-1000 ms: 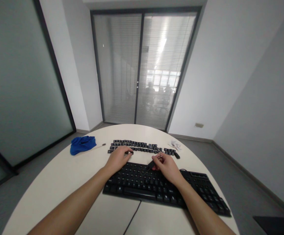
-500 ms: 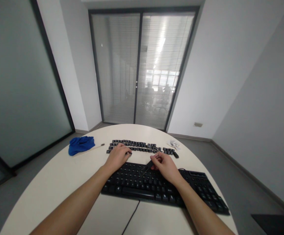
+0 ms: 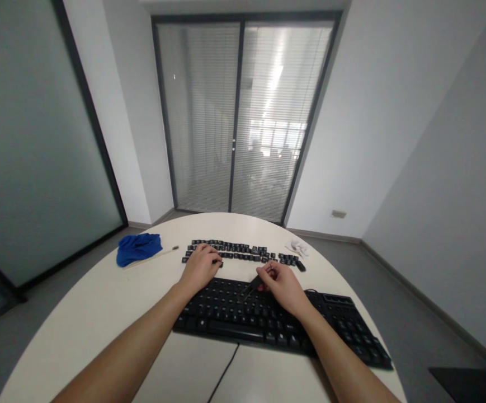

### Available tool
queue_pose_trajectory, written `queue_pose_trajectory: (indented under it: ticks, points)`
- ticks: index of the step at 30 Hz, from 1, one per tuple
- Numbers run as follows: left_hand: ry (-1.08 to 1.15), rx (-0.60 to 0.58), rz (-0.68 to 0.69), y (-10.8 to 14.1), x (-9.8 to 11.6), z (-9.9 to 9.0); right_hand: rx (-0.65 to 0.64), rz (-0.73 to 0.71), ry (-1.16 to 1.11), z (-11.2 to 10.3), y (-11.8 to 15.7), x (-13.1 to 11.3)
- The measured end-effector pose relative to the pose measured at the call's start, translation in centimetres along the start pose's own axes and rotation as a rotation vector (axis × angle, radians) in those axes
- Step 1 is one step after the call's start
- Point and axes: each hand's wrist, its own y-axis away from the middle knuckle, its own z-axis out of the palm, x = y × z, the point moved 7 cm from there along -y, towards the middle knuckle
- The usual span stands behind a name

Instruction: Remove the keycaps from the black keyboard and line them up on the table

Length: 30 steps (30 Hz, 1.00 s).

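Note:
On the table, just beyond the keyboard's far edge, my left hand [image 3: 201, 267] has its fingers closed on a small black keycap [image 3: 217, 262], close to the rows of loose keycaps. My right hand [image 3: 283, 284] is over the middle of the black keyboard [image 3: 236, 331] and grips a keycap puller [image 3: 251, 286] with a dark handle and thin wire prongs. The puller's prongs point down and left over the keyboard's upper rows, where many keycaps are off. The lower rows and the number pad still carry their keys.
Several rows of loose keycaps [image 3: 243, 256] lie behind the keyboard. A blue cloth [image 3: 138, 249] and a thin brush [image 3: 159, 255] rest at the left, with crumpled white material [image 3: 298, 248] at the far right. A cable [image 3: 225, 371] runs toward the near edge of the round table [image 3: 100, 313].
My left hand has shifted slightly left along the keycap row, with the keycap at its fingertips. My right hand and the puller have hardly moved.

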Motion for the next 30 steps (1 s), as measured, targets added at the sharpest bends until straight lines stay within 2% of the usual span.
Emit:
queue_pose_trajectory:
  ticks: [8, 16, 21, 30]
  points:
    - [0.022, 0.026, -0.028, -0.05, -0.18, -0.04, -0.003, 0.014, -0.017, 0.04, 0.01, 0.13]
    - [0.020, 0.051, 0.032, 0.11, 0.19, -0.32, -0.001, 0.018, -0.026, -0.01, -0.04, 0.66]
    - [0.014, 0.022, 0.092, 0.23, 0.56, -0.17, -0.004, 0.006, -0.006, -0.03, -0.08, 0.54]
    - [0.047, -0.025, 0.099, 0.14, 0.28, 0.56, -0.004, 0.007, -0.004, 0.06, -0.02, 0.30]
